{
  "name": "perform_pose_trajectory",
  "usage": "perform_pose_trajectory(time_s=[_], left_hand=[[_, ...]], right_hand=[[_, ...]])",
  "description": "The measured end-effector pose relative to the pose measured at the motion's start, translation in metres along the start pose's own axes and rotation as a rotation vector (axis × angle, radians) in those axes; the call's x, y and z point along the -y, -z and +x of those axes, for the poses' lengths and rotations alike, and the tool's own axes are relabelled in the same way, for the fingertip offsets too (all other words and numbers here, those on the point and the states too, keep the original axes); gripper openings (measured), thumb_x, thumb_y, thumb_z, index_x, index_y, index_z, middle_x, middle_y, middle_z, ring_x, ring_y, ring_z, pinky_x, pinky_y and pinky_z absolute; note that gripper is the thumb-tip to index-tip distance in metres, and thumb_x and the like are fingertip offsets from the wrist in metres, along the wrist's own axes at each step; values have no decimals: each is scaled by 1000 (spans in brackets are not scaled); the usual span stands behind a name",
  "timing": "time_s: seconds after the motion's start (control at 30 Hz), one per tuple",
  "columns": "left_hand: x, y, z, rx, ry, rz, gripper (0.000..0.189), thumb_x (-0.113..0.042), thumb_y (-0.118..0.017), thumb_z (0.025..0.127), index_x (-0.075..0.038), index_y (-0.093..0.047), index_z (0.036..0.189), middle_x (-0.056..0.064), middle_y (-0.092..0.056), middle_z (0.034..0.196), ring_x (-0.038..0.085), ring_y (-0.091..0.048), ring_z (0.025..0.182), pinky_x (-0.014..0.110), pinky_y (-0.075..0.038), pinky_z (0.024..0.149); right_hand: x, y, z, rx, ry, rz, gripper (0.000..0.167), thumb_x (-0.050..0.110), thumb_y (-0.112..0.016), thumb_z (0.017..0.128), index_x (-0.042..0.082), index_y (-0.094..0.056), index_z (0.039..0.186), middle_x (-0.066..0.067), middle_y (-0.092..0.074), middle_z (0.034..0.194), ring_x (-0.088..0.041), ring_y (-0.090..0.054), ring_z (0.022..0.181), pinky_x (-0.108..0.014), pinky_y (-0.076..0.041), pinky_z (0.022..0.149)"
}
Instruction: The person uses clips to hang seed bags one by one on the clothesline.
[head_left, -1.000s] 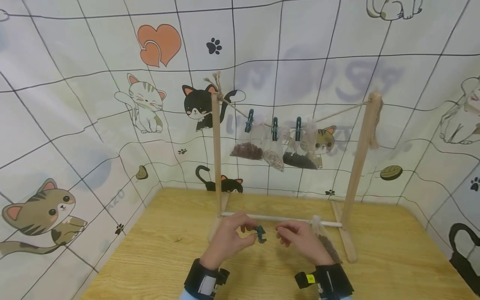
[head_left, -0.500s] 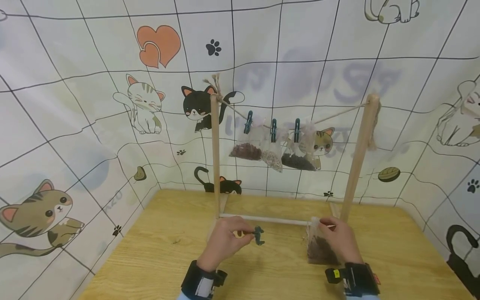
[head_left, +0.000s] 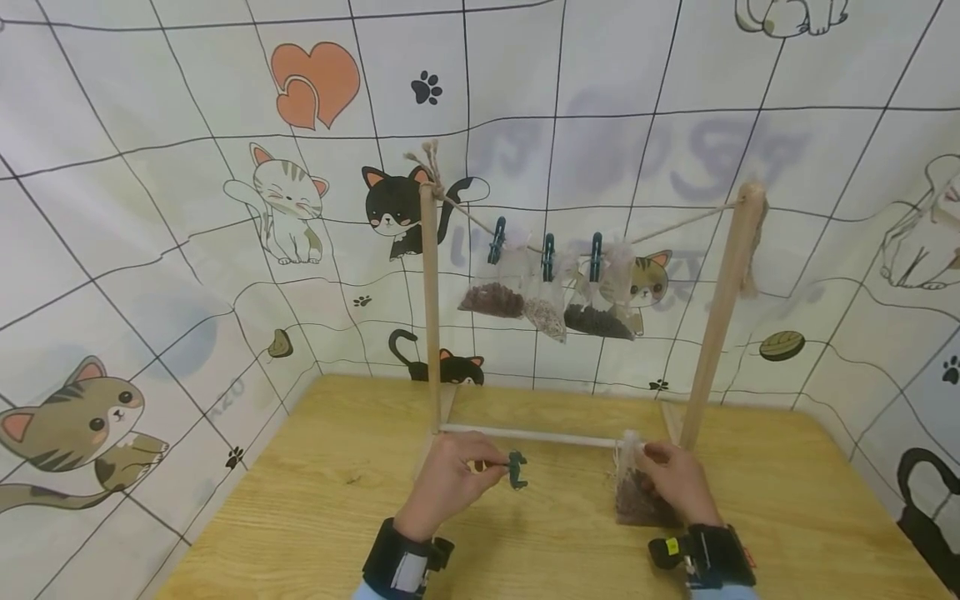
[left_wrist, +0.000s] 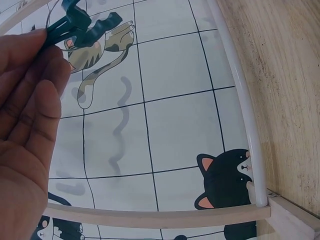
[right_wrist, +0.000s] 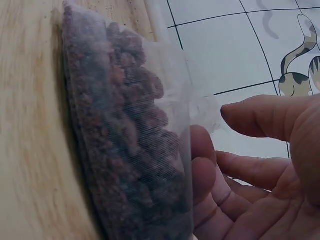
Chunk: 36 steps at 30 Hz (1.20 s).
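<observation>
My left hand (head_left: pixel 457 479) pinches a dark green clothespin (head_left: pixel 517 471) between thumb and fingertips, above the table. In the left wrist view the clothespin (left_wrist: pixel 82 25) sticks out past the fingertips, with a thin wire loop at it. My right hand (head_left: pixel 678 483) is at a sheer bag (head_left: pixel 637 500) of reddish-brown lumps that stands on the table. In the right wrist view fingertips (right_wrist: pixel 202 175) lie against the side of the bag (right_wrist: pixel 130 135), and the thumb (right_wrist: pixel 260 116) is apart from them near its gauzy top.
Behind the hands stands a wooden frame with a left post (head_left: pixel 431 308), a right post (head_left: pixel 723 317) and a white bottom bar (head_left: pixel 532 434). Its sagging rope (head_left: pixel 686 222) carries bags of red (head_left: pixel 491 300), pale (head_left: pixel 546 317) and dark (head_left: pixel 598 321) contents, clipped with green clothespins (head_left: pixel 596 257).
My right hand has moved right, from near the clothespin to the bag. The bag has turned and stands more upright with its broad side in view. My left hand keeps the clothespin nearly in place.
</observation>
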<state>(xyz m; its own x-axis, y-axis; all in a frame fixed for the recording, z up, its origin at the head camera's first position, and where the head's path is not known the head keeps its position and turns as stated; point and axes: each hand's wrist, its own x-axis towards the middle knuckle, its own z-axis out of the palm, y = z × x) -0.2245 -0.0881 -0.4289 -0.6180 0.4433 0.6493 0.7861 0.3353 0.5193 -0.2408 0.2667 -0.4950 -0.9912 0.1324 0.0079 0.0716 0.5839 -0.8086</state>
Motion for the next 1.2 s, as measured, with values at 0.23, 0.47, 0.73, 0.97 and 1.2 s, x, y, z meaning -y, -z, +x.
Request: perform_pose_trajectory(time_s=[0.23,0.47,0.73,0.97,1.2], left_hand=[[2,-1,-1,-8,-17,6,13,6,-82,80,-6,-82,86,2,-77,83,3,-62,70,21,-55,61],[1,-3,0,-15,-27,5,14,6,-82,80,-6,-82,86,1,-76,83,3,-62,70,25,-57,61],[-6,-6,1,-38,-21,-9,13,6,-82,80,-6,-82,85,1,-76,81,1,-61,70,25,-56,58],[-16,-14,6,-89,-71,-29,15,9,-82,78,-4,-82,86,1,-76,80,2,-62,68,18,-52,56],[-33,-13,20,-112,-125,-53,15,6,-83,79,-6,-82,88,-1,-73,78,1,-59,67,18,-49,55]], right_hand=[[-3,0,0,-3,-5,-1,48,20,-64,102,-16,-56,132,-29,-70,111,-17,-66,70,-29,-54,59],[0,4,-2,-2,22,-38,42,19,-68,98,-14,-64,123,-14,-72,89,-17,-62,68,-31,-51,60],[13,15,-11,52,37,-57,22,18,-70,98,-1,-76,108,-3,-64,82,-17,-55,72,-30,-44,59],[38,41,-30,116,139,-84,13,14,-70,96,3,-75,97,-5,-69,88,-17,-57,72,-29,-48,61],[52,52,-43,142,150,-52,13,16,-70,96,3,-73,95,-3,-64,84,-14,-55,69,-27,-47,59]])
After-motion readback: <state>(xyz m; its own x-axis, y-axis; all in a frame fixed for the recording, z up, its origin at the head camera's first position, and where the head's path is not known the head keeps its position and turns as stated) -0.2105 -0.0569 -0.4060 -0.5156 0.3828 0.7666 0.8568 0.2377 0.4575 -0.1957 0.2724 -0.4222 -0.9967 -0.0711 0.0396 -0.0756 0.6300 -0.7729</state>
